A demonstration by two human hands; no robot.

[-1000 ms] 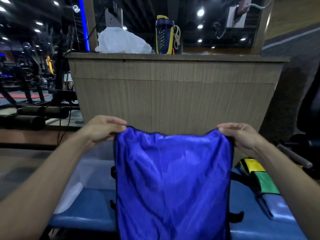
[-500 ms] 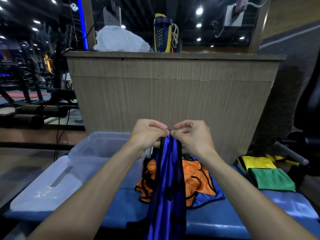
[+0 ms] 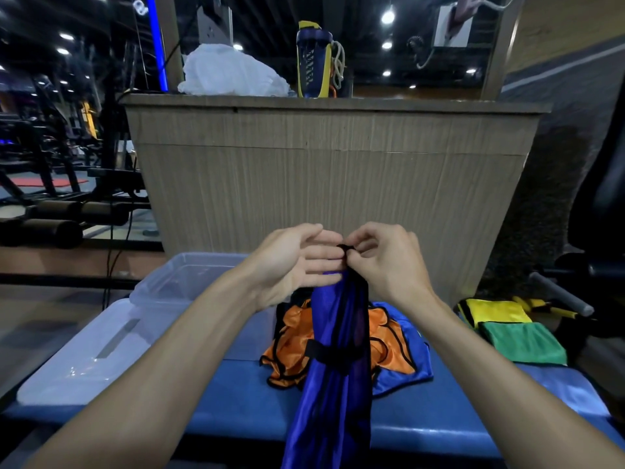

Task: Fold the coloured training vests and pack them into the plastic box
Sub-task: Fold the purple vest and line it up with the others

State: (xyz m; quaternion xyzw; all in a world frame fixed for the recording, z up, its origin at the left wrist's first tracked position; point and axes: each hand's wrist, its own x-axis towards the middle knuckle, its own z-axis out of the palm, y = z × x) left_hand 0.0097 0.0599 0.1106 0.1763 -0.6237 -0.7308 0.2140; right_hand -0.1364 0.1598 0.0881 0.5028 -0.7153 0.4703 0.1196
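Your left hand (image 3: 297,262) has let go, fingers now straight; right hand (image 3: 385,262) pinches the blue vest (image 3: 334,367). Plastic box (image 3: 189,282) left of it looks empty, on the blue bench (image 3: 236,394).

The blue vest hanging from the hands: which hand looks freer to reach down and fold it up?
Probably the left hand. Its fingers lie straight against the blue vest, gripping nothing, while the right hand pinches the vest's top edge and carries its weight.
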